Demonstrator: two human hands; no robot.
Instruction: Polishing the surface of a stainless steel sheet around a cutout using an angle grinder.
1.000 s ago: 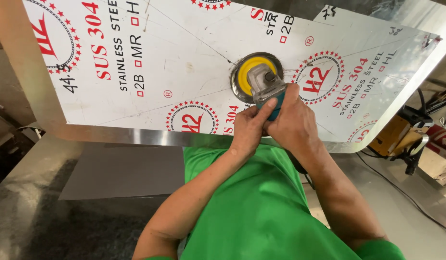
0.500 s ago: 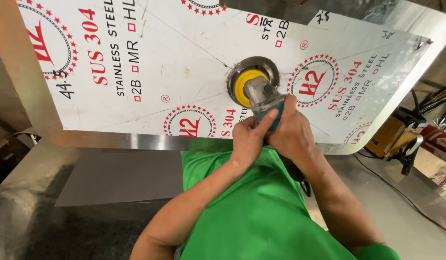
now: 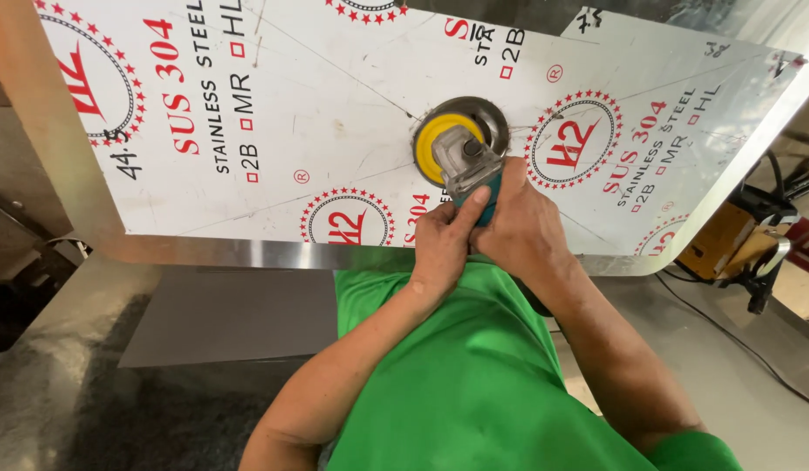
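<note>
Both my hands grip a teal angle grinder point(image 3: 468, 166) with a grey metal head and a yellow disc under a round guard. My left hand point(image 3: 444, 240) clasps the body from the left, thumb along the top. My right hand point(image 3: 525, 228) wraps it from the right. The disc rests on a large steel sheet point(image 3: 335, 113) covered in white protective film with red printing and thin scribed lines. The grinder sits where several scribed lines meet, near the sheet's middle. My green shirt fills the lower centre of the view.
The sheet's near bare metal edge point(image 3: 247, 253) overhangs a grey steel workbench point(image 3: 221, 314). A yellow power tool point(image 3: 727, 244) with a black cable lies at the right. More grey metal surface lies at the left.
The grinder and both hands have drifted slightly left and away from me along the sheet. The grip is unchanged.
</note>
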